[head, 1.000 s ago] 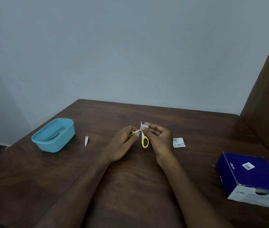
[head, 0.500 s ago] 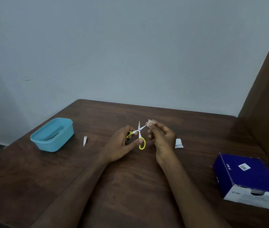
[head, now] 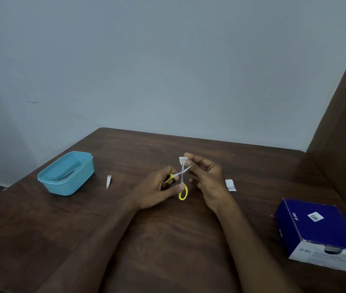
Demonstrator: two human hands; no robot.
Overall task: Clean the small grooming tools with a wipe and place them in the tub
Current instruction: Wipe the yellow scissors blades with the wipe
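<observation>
Since a moment ago the wipe has slid up to the tip of one blade, pinched there by the right hand, while the left hand grips the yellow handles of the scissors, blades spread, above the table. Pinching near that bare point could nick a fingertip if the blades close. A nail clipper waits beside the blue tub.

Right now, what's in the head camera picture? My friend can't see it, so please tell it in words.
A person's left hand holds small yellow-handled scissors with the blades open, while the right hand pinches a white wipe on one blade tip. On the brown table sit a blue tub, nail clippers, a torn wrapper and a dark blue box.
</observation>
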